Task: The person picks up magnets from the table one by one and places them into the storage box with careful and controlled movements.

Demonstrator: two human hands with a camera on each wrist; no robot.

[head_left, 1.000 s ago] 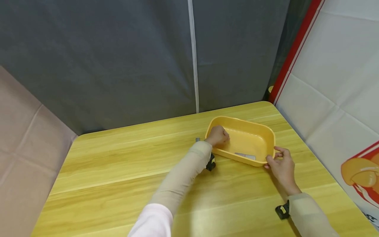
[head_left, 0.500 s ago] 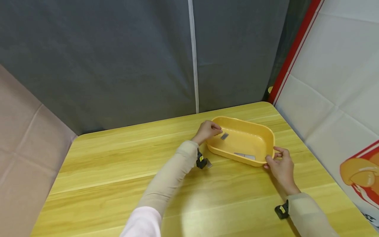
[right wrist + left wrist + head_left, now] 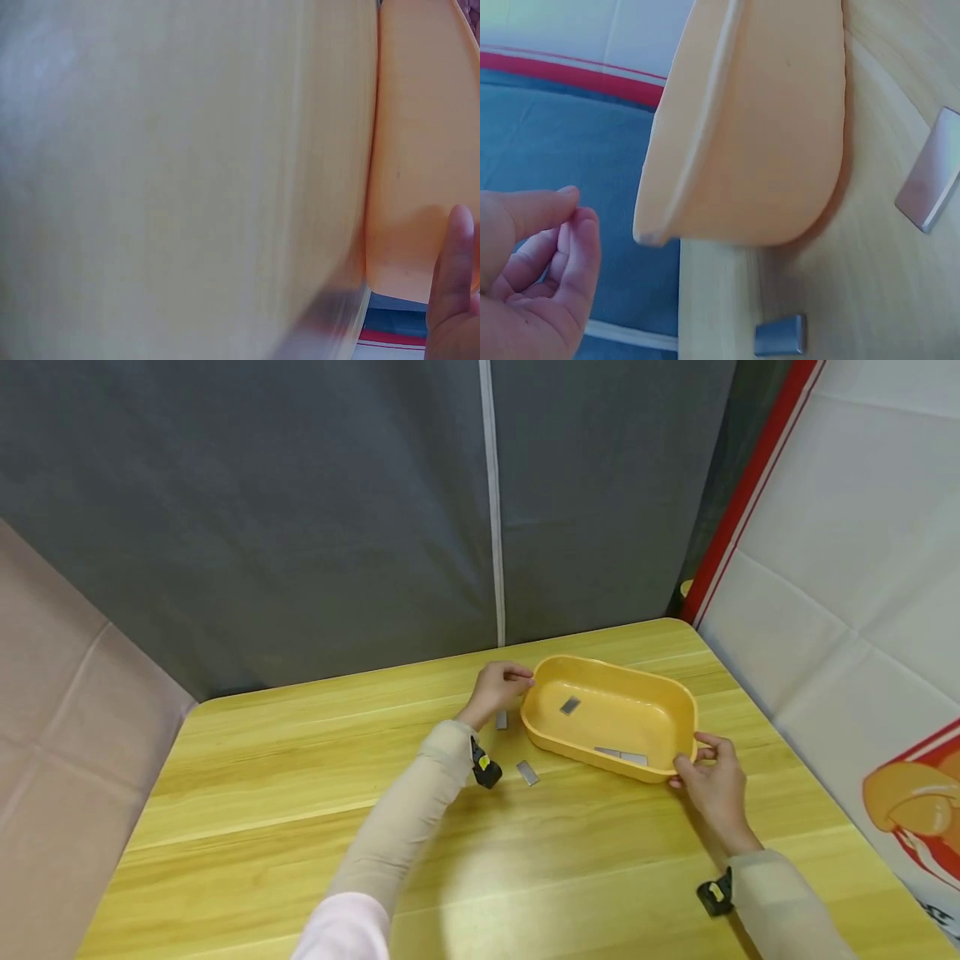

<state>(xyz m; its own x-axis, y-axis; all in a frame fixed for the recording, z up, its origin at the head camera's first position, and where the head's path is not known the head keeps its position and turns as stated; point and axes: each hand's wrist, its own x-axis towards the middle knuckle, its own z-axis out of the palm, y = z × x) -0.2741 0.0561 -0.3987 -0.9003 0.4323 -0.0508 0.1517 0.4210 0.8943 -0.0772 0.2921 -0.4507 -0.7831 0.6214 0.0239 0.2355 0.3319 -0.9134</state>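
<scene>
A yellow plastic tub (image 3: 618, 714) stands at the table's right. One small flat grey metallic block (image 3: 570, 705) lies inside toward its left end, and two more grey blocks (image 3: 633, 759) lie along the near wall. Just off the left rim hovers my left hand (image 3: 497, 687); in the left wrist view its thumb and forefinger tips meet, fingers loosely curled, nothing visible between them. My right hand (image 3: 716, 789) grips the tub's right end, thumb over the rim. Left of the tub, one grey block (image 3: 528, 772) lies on the table; another block (image 3: 502, 720) sits beside my left wrist.
Wood-grain table (image 3: 262, 810) extends to the left and front. A dark grey curtain (image 3: 300, 527) hangs behind it, a white and red printed sheet (image 3: 847, 552) at the right, and a pinkish panel (image 3: 60, 710) at the left.
My left hand has come up out of the tub and moved left past its rim, leaving a grey block inside. Two blocks on the table are now uncovered. My right hand stays put.
</scene>
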